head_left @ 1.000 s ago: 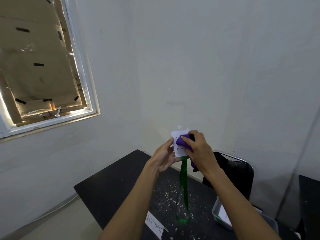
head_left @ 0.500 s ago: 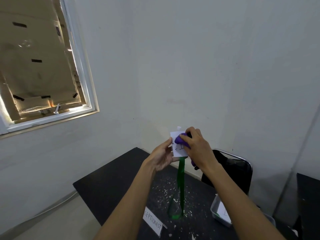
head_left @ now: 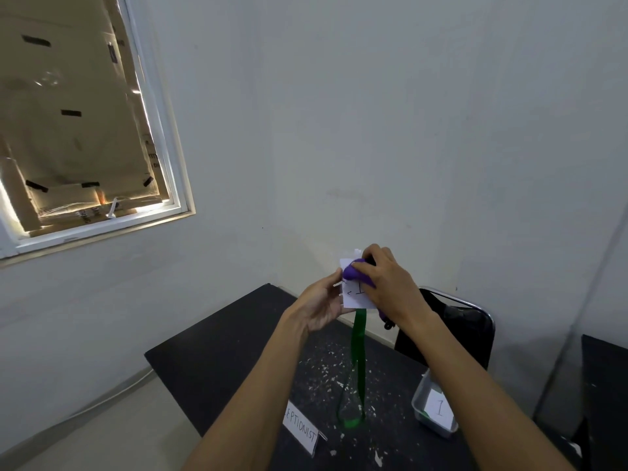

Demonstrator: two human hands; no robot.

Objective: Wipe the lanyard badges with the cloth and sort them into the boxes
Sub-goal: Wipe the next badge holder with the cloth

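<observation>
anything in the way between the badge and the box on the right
No object visibly does. The left hand holds the badge up, the right hand presses the cloth on it; only the right forearm passes over the box.

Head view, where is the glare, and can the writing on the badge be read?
Head view: glare runs along the lower window frame at left; the badge is soft, its writing partly covered by the purple cloth.

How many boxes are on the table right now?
1: a grey box on the table's right side, holding an I card. Others may be out of frame.
</observation>
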